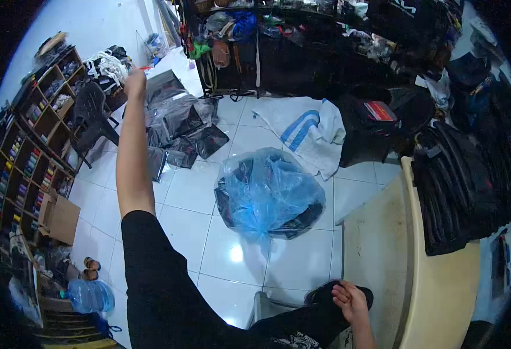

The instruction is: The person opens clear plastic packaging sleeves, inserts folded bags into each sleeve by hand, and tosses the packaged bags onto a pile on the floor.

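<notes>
My left arm reaches far forward, and my left hand (135, 83) is closed at the end of it. A thin red-orange piece (145, 68) shows beside its fingertips, too small to name. Beyond and beside that hand lie dark items in clear plastic packets (180, 119) on the floor. My right hand (350, 298) is low at the front, above my dark-clothed knee, its fingers loosely bent and apart with nothing seen in them. Between the two hands, on the tiles, sits a tied blue see-through plastic bag (267, 189) with dark things inside.
A white sack with blue stripes (305, 131) lies behind the bag. At right stands a cream table (442, 279) bearing stacked black bags (453, 186). Thread shelves (25, 163), a dark chair (92, 113), a cardboard box (60, 218) and a water jug (91, 296) line the left.
</notes>
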Available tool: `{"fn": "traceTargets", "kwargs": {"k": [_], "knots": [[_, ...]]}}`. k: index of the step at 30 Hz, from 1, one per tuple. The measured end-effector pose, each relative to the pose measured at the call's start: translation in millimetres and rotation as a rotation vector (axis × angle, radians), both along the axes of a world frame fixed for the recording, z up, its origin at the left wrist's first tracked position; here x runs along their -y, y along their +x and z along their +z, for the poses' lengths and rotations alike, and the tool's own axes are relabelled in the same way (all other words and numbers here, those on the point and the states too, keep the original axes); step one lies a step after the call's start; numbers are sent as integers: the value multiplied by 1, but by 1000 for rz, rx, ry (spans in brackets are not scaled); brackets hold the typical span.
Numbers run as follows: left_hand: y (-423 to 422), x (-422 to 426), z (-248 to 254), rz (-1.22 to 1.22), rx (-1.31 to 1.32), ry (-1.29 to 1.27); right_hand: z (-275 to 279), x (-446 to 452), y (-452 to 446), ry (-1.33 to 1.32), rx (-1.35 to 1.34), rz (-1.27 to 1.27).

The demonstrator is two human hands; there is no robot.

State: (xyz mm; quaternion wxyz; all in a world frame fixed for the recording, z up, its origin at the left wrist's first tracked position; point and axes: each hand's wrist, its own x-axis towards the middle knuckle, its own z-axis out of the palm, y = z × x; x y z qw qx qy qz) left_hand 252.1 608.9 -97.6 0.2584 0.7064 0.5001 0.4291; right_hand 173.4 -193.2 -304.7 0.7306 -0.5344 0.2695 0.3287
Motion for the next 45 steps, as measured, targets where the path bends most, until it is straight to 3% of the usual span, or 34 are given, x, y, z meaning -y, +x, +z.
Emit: {"fn": "traceTargets", "kwargs": {"k": [2,3,4,6,7,8,10,12,13,14,15,16,17,18,20,21,24,29,31,33,35,37,39,40,45], "knots": [[10,-1,-31,53,44,-27,4,-2,-12,21,17,-13],[12,-6,-60,-94,109,-84,1,1,-16,17,20,-24],[15,-16,-90,-86,-233,208,-5,5,-20,14,27,-38],[23,38,-137,-112,-340,72,-12,11,-29,16,38,-92],[16,77,-164,-331,-571,304,-14,14,-35,19,44,-132],[15,110,-203,-386,-720,529,-16,17,-40,21,49,-172],[9,200,-270,-429,-643,59,-22,25,-51,17,52,-235],[-18,270,-377,-847,-620,200,-22,28,-60,10,54,-296],[-35,333,-388,-846,-739,124,-18,29,-67,1,50,-327],[-44,385,-363,-1180,-1090,32,-16,31,-72,-10,49,-358],[-56,434,-407,-1143,-931,-56,-16,33,-76,-17,66,-379],[-71,481,-400,-1306,-937,-19,-16,36,-82,-28,79,-397],[-78,523,-429,-1425,-878,-71,-15,41,-87,-40,92,-413],[-91,566,-387,-1487,-703,-103,-15,41,-91,-48,98,-432],[-104,636,-353,-1570,-613,-221,-9,51,-99,-77,117,-473],[-108,661,-308,-1595,-640,-303,-7,58,-102,-91,155,-477],[-121,726,-305,-1792,-107,-291,-1,74,-117,-102,238,-511],[-136,764,-212,-2176,82,-235,49,93,-151,-234,481,-474],[-142,773,-161,-2300,-15,-452,74,115,-177,-315,597,-495],[-149,791,-146,-2388,-12,-359,101,144,-203,-334,705,-573],[-161,816,-125,-2499,-68,-393,121,178,-234,-564,784,-697],[-175,847,-118,-2621,111,-396,139,211,-268,-1012,731,-789],[-188,876,-112,-2715,80,-362,143,249,-300,-1366,587,-839],[-194,889,-108,-2762,51,-330,136,272,-315,-1417,572,-943],[-226,946,-95,-2930,-55,-426,140,331,-354,-1798,375,-736]]}}
